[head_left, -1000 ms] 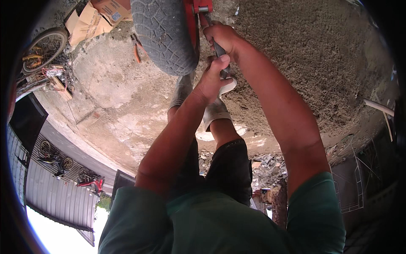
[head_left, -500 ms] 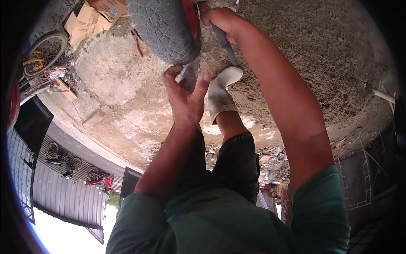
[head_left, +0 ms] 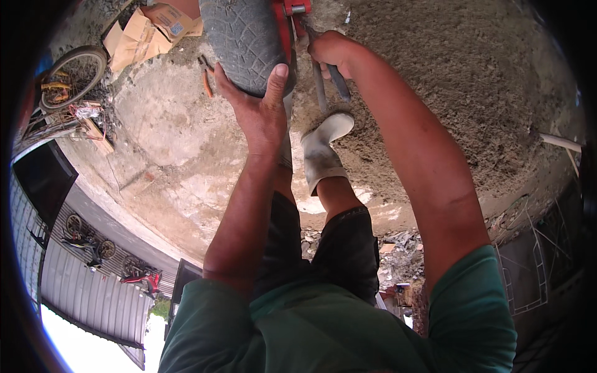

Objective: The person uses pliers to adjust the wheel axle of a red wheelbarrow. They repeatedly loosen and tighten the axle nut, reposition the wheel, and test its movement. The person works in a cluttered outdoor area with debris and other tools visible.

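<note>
A worn black tyre [head_left: 241, 46] with a cracked tread stands at the top of the view, beside a red metal frame part [head_left: 283, 28]. My left hand [head_left: 260, 121] cups the tyre's near end, thumb on its right side and fingers round the left. In my right hand [head_left: 333, 48] is a pair of pliers [head_left: 337, 82] with long dark handles, hanging slightly apart. Their jaws reach up against the red part, though the fist hides the joint. Just below the handles is my pale rubber boot [head_left: 323, 146].
Orange-handled pliers [head_left: 207, 82] lie on the dirt left of the tyre. Torn cardboard [head_left: 146, 36] lies at the upper left, near a bicycle wheel [head_left: 73, 78] and scrap. Loose, crumbly soil [head_left: 435, 81] spreads on the right, with a pale pole [head_left: 559, 142] at the edge.
My left hand has moved up from below the tyre and now clasps its near end. My right hand has shifted slightly down, and both handles of the pliers now show.
</note>
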Demonstrator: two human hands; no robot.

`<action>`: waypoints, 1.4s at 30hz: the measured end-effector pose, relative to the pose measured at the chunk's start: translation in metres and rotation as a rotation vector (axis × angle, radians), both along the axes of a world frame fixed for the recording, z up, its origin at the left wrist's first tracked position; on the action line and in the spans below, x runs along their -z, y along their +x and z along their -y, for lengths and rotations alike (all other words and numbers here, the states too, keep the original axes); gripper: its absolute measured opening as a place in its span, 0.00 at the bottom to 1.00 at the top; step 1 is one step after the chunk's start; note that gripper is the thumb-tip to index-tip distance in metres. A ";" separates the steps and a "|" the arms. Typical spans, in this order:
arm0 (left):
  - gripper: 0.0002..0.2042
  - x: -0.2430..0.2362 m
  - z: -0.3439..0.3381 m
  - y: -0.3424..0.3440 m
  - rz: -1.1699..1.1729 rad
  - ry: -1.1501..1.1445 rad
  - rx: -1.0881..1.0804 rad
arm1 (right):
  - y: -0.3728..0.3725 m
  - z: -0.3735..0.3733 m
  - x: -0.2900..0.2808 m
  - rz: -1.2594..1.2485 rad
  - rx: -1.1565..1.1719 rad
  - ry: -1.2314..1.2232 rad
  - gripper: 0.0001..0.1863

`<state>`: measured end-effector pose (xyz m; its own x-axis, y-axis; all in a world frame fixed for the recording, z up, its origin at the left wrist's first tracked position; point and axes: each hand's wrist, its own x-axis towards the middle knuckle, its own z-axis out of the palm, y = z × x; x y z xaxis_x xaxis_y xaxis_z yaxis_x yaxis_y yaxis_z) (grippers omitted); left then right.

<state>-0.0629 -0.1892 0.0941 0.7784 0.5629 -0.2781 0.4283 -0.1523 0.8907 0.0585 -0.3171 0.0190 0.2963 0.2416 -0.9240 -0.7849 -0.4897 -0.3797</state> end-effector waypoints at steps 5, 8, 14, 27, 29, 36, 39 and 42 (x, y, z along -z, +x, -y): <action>0.50 0.009 -0.002 -0.009 0.010 -0.004 0.001 | -0.012 0.023 0.010 -0.147 0.294 0.230 0.22; 0.50 0.002 0.001 0.002 0.107 -0.124 -0.024 | -0.009 0.026 0.008 -0.167 0.278 0.347 0.29; 0.47 -0.007 0.011 -0.007 -0.043 0.042 -0.160 | -0.003 0.027 0.030 -0.243 0.324 0.360 0.35; 0.18 0.067 0.042 -0.055 -0.418 -0.622 -0.108 | 0.000 0.030 0.022 -0.261 0.337 0.639 0.44; 0.17 0.069 0.045 -0.054 -0.409 -0.601 -0.149 | 0.000 0.030 0.022 -0.246 0.349 0.651 0.44; 0.17 0.082 0.084 -0.055 -0.271 -0.462 -0.319 | 0.000 0.034 0.024 -0.226 0.387 0.650 0.37; 0.18 0.099 0.089 -0.057 -0.233 -0.566 -0.403 | -0.003 0.035 0.023 -0.155 0.382 0.628 0.27; 0.19 0.108 0.087 -0.061 -0.197 -0.625 -0.379 | -0.008 0.040 0.026 -0.123 0.375 0.650 0.16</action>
